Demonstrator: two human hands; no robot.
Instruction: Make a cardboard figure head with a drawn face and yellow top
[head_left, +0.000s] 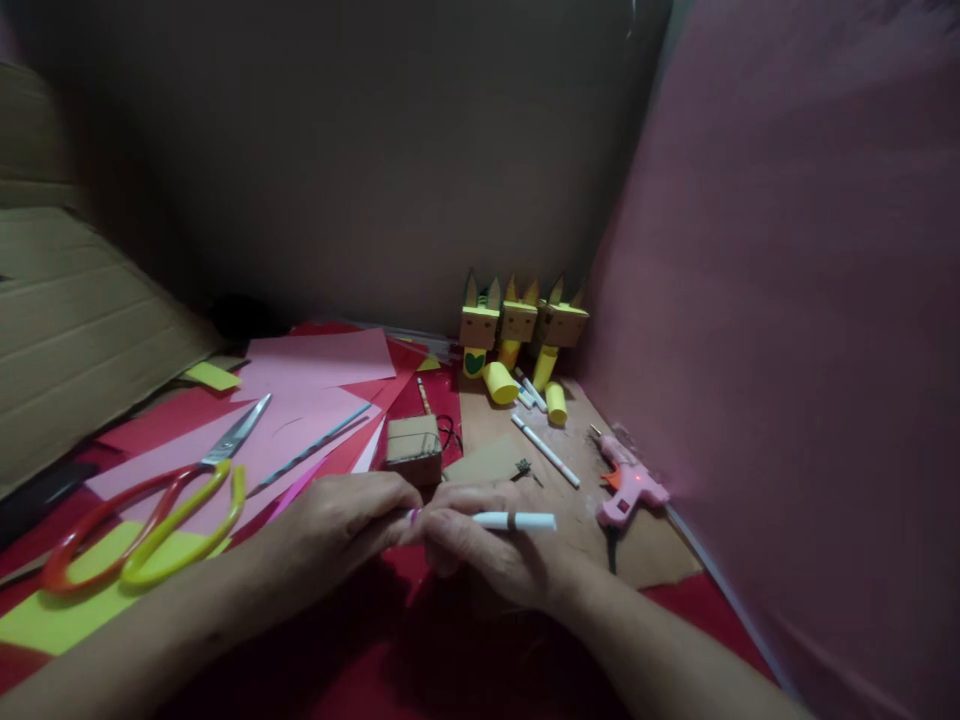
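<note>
My right hand [487, 540] is closed around a white marker [536, 521], whose end juts out to the right. My left hand [360, 515] is closed at the other end of the marker, right against my right fingers. A bit of purple shows between the two hands; the rest of that end is hidden by my fingers. Just beyond the hands sits a small cardboard box [414, 450] with a line around its side. To its right lies a flat piece of cardboard [484, 462] with a small dark tuft on it.
Large scissors [217, 465] lie on pink and red paper sheets [322, 358] at left. A pink glue gun [634, 488] rests at right, its red light on. Behind stand three cardboard figures [517, 322], near yellow paper tubes [501, 383] and another marker [546, 450]. A pink wall [810, 300] bounds the right.
</note>
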